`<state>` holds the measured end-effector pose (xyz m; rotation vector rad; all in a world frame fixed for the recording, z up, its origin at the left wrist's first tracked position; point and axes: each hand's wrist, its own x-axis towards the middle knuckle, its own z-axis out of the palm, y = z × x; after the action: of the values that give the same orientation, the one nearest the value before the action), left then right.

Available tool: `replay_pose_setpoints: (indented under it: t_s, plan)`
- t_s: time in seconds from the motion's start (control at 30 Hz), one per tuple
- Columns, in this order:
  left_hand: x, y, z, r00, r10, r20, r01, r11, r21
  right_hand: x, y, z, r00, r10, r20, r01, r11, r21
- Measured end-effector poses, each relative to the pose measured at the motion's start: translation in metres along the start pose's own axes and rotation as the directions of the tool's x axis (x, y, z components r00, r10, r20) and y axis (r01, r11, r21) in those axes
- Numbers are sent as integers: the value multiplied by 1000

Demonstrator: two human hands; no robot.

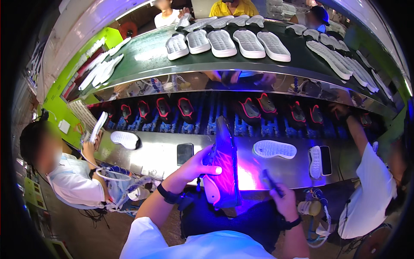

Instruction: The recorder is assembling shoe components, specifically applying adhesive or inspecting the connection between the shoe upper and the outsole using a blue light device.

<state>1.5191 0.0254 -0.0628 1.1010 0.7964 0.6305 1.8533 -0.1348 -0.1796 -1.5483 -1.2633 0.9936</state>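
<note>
My left hand (pixel 199 165) grips a shoe upper (pixel 224 162) by its side, thumb across it. The upper stands toe up in front of me, lit violet, with glowing pink lines over its surface. Closed around a dark, slim, stick-shaped tool (pixel 271 179) is my right hand (pixel 286 203), lower down and to the right. The tool points up and left, apart from the upper; its exact kind cannot be made out. A white shoe sole (pixel 274 149) lies on the metal bench (pixel 161 142) beyond my right hand.
Shoe uppers (pixel 185 108) with pink-lit edges sit on a blue-slatted conveyor (pixel 209 118) behind the bench. Above, white soles (pixel 222 43) line a green belt (pixel 146 45). A phone (pixel 185 154) lies by my left hand. Co-workers sit left (pixel 77 177) and right (pixel 371 190).
</note>
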Motion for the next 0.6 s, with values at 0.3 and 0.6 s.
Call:
replay_pose_setpoints:
  t_s: [0.3, 0.6]
  plan:
    - [91, 22, -81, 874, -222, -433, 367, 885, 287, 59, 43, -28, 948, 311, -71, -197, 747, 635]
    - [282, 32, -140, 792, -196, -579, 605, 385, 697, 53, 78, -25, 940, 319, -122, -229, 852, 470]
